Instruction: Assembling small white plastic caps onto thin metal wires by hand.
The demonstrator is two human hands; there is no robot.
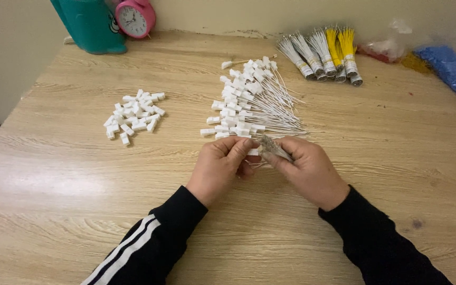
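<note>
My left hand (220,166) pinches a small white plastic block (253,152) between thumb and fingers. My right hand (307,169) grips a thin bundle of white wires (275,148), its end touching the block. Both hands hover over the wooden table (80,184), just in front of a fanned pile of white wires with blocks fitted on their ends (249,105). A heap of loose white blocks (133,116) lies to the left, apart from both hands.
Tied bundles of white and yellow wires (325,53) lie at the back right. A bag of blue pieces (452,68) sits at the right edge. A teal container (88,24) and a pink alarm clock (134,18) stand at the back left.
</note>
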